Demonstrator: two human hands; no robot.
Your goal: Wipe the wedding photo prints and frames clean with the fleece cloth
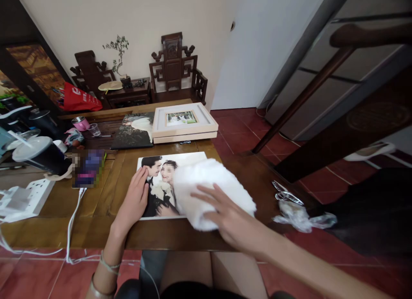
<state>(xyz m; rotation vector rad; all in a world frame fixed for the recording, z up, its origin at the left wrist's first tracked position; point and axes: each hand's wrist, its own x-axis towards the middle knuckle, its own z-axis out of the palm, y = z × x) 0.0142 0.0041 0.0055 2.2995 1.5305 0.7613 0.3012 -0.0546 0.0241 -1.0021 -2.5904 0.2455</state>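
A photo print (159,193) of a couple lies flat on the wooden table, its right part covered by a fluffy white cloth (212,183). Along the print's left edge rests my left hand (137,196), fingers stretched out and flat. My right hand (222,208) holds the cloth against the print, with its fingers over the folded fabric. Part of the cloth reaches past the print's right side.
Stacked light wooden frames (185,120) and a dark photo panel (131,129) lie behind the print. To the left are a phone (89,168) with a white cable, a lidded cup (41,155) and a power strip (30,198). A crumpled plastic bag (298,215) sits at right.
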